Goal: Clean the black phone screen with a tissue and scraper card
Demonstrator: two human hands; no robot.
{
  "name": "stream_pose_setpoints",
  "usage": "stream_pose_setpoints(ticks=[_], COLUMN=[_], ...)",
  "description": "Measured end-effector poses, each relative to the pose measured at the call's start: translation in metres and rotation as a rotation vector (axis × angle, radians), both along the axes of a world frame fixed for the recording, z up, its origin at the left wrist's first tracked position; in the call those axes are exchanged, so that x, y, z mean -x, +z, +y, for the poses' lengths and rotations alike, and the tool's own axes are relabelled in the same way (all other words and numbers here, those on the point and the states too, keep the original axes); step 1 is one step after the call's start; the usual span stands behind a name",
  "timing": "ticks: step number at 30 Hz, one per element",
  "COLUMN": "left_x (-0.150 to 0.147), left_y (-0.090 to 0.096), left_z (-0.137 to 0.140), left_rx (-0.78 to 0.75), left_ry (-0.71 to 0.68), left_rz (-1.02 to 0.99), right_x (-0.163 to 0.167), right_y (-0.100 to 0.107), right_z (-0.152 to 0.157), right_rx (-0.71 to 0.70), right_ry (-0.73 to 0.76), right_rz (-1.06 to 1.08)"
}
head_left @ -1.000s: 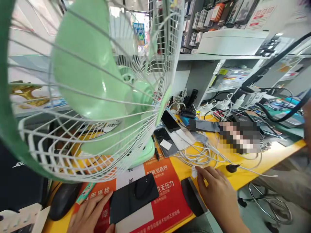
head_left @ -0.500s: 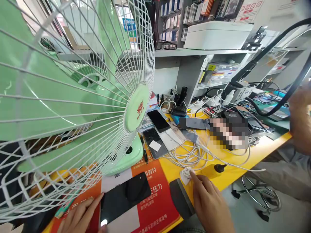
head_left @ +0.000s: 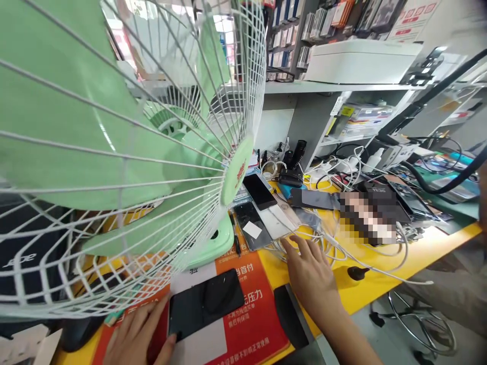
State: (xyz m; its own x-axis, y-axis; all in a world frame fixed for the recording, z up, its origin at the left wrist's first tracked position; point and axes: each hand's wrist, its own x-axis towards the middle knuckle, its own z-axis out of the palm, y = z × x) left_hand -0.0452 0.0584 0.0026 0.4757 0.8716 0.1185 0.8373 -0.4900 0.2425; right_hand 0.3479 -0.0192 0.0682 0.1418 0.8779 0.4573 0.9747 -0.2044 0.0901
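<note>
A black smartphone (head_left: 207, 304) lies screen up on a red and white printed mat (head_left: 253, 332). My left hand (head_left: 139, 329) rests at the phone's left end, fingers stretched flat along that edge, thumb near the lower corner. Farther right, my right hand (head_left: 310, 268) reaches over the yellow table, palm down with fingers apart, fingertips at the near side of a tangle of white cables (head_left: 331, 243). What lies under its palm is hidden. Next to the right wrist is a dark flat piece (head_left: 292, 317) on the mat's edge.
A green fan (head_left: 238, 170) with a white wire cage fills the left side. More phones (head_left: 253, 228) lie behind the mat. A black suction-cup-like piece (head_left: 358, 272) sits right of my right hand. A black curved arm (head_left: 437, 187) crosses the right side, above a stool (head_left: 418, 324).
My right hand has moved forward from a small white item near the mat's edge to the cables. My left hand stays by the phone. The whole view has shifted slightly.
</note>
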Motion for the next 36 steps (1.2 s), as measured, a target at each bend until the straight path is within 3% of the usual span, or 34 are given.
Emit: stream_pose_setpoints(ticks=[5, 8, 11, 16, 20, 23, 29, 36], left_x=[-0.027, -0.025, -0.020, -0.026, -0.030, -0.025, -0.021, -0.031], left_y=[0.027, 0.025, 0.021, 0.034, 0.042, 0.041, 0.046, 0.054], left_z=[-0.003, -0.004, -0.006, -0.011, -0.016, -0.019, -0.019, -0.015], left_rx=[0.126, 0.137, 0.082, 0.123, 0.141, 0.166, 0.244, 0.219], left_ry=[0.080, 0.074, 0.041, 0.028, 0.036, -0.001, -0.058, -0.135], left_rz=[0.100, 0.094, 0.029, -0.008, -0.031, -0.050, -0.054, -0.025], right_x=[-0.007, -0.011, -0.006, 0.052, 0.116, 0.144, 0.159, 0.163], right_y=[0.005, 0.011, 0.019, 0.019, -0.003, -0.018, -0.025, -0.025], right_z=[0.020, 0.021, 0.017, -0.002, -0.015, -0.017, -0.013, -0.010], right_rx=[0.051, 0.055, -0.036, -0.114, -0.157, -0.154, -0.070, -0.025], right_ry=[-0.011, 0.013, 0.096, 0.399, 0.565, 0.607, 0.627, 0.595], right_rz=[-0.086, -0.050, 0.003, 0.180, 0.230, 0.220, 0.243, 0.302])
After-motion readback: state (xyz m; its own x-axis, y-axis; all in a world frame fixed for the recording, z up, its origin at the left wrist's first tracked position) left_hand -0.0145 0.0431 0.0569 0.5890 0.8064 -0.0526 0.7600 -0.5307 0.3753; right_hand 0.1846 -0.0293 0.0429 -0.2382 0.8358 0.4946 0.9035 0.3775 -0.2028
